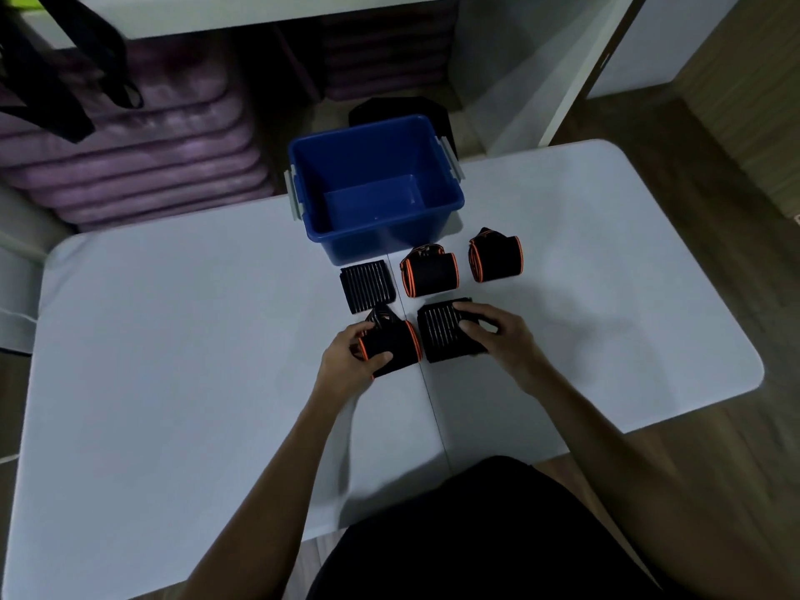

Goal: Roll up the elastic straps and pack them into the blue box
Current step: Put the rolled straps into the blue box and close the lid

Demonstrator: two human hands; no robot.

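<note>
The blue box [391, 244] stands empty at the far middle of the white table [173, 361]. In front of it lie two rolled black straps with orange edges [429, 271] [496, 255] and a folded black ribbed strap [368, 285]. My left hand [348, 361] grips a third orange-edged rolled strap [396, 339] resting on the table. Beside it on the right, my right hand [502, 339] holds a second black ribbed strap [443, 329], thumb on top and fingers round its right side.
Purple mats [151, 158] are stacked on a shelf behind the table at the left. A black object [398, 108] sits behind the box. Black bands [86, 58] hang at the top left. A seam [426, 391] runs down the table's middle.
</note>
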